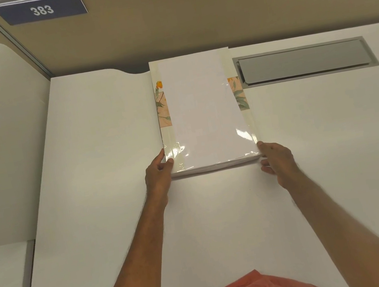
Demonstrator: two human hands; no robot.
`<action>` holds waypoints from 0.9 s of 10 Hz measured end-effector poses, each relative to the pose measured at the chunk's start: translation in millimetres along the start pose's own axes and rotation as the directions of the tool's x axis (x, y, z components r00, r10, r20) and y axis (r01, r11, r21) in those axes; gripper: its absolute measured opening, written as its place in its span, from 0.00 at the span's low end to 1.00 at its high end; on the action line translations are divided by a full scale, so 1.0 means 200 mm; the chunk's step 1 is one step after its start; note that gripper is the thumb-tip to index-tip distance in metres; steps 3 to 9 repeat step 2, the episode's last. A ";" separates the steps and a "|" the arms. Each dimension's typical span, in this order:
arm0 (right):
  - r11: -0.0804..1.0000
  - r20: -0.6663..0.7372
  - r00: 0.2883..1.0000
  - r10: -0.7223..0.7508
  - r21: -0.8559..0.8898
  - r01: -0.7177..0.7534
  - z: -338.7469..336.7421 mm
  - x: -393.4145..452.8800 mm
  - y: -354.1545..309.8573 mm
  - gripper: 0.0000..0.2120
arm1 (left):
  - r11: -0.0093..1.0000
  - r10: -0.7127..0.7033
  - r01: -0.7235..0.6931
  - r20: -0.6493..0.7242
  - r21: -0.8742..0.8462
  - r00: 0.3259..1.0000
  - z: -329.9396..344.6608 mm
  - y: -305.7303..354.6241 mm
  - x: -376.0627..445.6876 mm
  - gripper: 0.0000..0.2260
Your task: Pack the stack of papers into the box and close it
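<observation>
A white stack of papers (203, 113) lies lengthwise along the middle of a flat, glossy cream box (168, 137) with a flower print showing on both sides. I cannot tell whether the stack rests on the box or inside it. The box sits on the white desk (114, 182), its far end near the partition. My left hand (158, 178) grips the near left corner, thumb on top. My right hand (276, 161) holds the near right corner, thumb at the edge and fingers curled beside the front.
A grey cable-hatch cover (304, 61) is set into the desk right of the box. A white curved divider panel (3, 140) stands at the left. A beige partition (186, 17) runs behind, with a "383" sign (42, 10).
</observation>
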State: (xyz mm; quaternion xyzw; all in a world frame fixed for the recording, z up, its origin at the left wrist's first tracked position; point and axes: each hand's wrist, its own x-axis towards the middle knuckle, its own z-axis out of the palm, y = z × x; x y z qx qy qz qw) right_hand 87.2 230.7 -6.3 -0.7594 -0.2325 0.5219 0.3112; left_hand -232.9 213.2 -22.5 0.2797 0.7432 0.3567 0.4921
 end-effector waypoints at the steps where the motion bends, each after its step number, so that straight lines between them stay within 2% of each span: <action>1: 0.988 -0.041 0.996 -0.077 -0.138 0.070 0.02 -0.03 0.01 0.20 | 0.993 0.072 -0.068 -0.043 0.099 0.996 0.01 0.02 -0.06 0.24; 2: 0.931 -0.145 0.963 -0.228 -0.320 0.173 0.02 -0.06 0.01 0.24 | 0.960 0.173 -0.144 -0.105 0.239 0.979 0.02 0.01 -0.10 0.26; 9: 0.931 -0.145 0.963 -0.228 -0.320 0.173 0.02 -0.06 0.01 0.24 | 0.960 0.173 -0.144 -0.105 0.239 0.979 0.02 0.01 -0.10 0.26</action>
